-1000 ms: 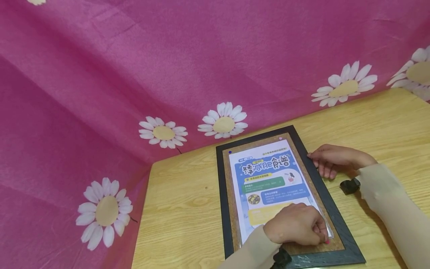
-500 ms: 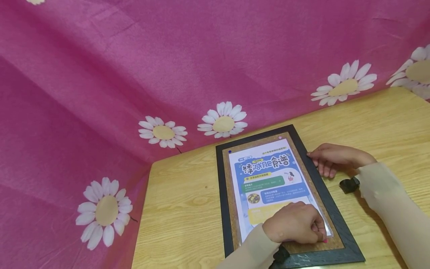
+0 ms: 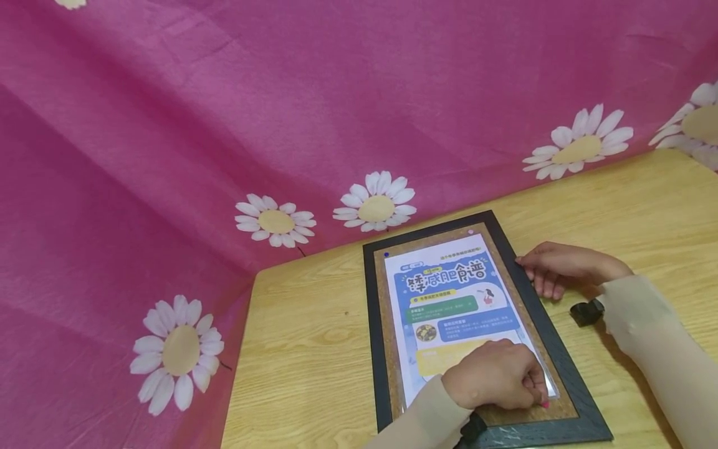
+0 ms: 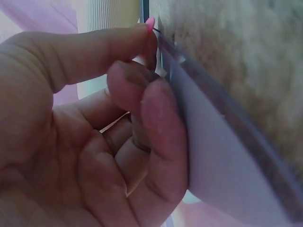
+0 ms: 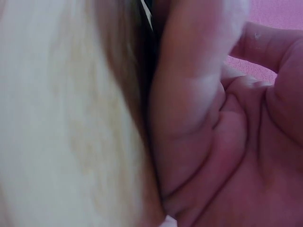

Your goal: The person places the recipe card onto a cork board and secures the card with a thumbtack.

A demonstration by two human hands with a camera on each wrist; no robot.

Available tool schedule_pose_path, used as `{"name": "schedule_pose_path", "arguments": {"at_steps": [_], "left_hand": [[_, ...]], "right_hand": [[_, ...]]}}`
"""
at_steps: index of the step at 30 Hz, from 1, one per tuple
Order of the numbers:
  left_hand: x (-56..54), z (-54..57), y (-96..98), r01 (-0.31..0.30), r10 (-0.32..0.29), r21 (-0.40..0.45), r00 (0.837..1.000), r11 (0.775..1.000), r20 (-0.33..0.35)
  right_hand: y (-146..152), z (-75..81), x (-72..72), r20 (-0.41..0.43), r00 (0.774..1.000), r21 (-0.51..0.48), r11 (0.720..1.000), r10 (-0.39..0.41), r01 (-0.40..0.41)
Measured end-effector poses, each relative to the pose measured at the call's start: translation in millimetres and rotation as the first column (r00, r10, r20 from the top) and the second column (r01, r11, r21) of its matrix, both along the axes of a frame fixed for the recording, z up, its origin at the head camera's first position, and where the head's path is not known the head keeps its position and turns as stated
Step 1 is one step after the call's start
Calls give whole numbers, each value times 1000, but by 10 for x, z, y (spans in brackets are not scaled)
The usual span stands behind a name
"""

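A black-framed cork board [image 3: 387, 349] lies on the table with a printed sheet [image 3: 426, 312] on it, in what looks like a clear sleeve. My left hand [image 3: 496, 377] lies over the sheet's lower right part. Thumb and finger pinch a pink push pin [image 4: 150, 23] at that corner; in the left wrist view a bit of its dark needle shows above the surface. My right hand [image 3: 561, 268] holds the board's right edge with its fingertips, the other fingers curled beside it near the tabletop. In the right wrist view, the fingertips of my right hand [image 5: 189, 109] are mostly hidden.
A blue pin [image 3: 386, 254] is at the sheet's upper left and a pale pink pin [image 3: 470, 232] at its upper right. The wooden table [image 3: 303, 349] meets a pink flowered cloth [image 3: 280, 112] behind and at the left.
The head view has shifted slightly. Both hands keep almost the same places, the left on the pink push pin, the right at the board's edge.
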State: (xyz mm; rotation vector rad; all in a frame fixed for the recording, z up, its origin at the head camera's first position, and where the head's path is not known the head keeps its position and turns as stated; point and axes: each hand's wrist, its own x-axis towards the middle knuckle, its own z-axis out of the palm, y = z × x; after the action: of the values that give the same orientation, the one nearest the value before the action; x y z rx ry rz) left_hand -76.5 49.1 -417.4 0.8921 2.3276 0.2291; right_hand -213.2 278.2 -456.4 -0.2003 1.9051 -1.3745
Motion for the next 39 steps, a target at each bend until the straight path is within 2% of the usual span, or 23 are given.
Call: {"name": "schedule_pose_path", "arguments": {"at_steps": [5,12,20,29,34,39], "left_hand": [[22,10,17,-12,12,-11,1000,1000,-27],[15,13,33,-22,22,-15,1000,1000,-15],[17,-1,28,-27,26,-8,999,1000,-43],[-9,-7,19,-74,74,10,997,997,8],[-17,-11,14,-83,83,23,996,996,-15],[-22,-24,19,-85,85,37,996,996,-8]], "right_hand": [[3,-7,3,16,1000,5,1000,-16,16],[9,-6,0,20,999,20,999,-28,27],[4,11,11,19,999,20,999,-32,32],[4,-4,8,26,1000,-14,1000,-16,16],[-7,9,-3,4,1000,1,1000,-12,12],[17,-4,11,2,1000,9,1000,-1,1]]}}
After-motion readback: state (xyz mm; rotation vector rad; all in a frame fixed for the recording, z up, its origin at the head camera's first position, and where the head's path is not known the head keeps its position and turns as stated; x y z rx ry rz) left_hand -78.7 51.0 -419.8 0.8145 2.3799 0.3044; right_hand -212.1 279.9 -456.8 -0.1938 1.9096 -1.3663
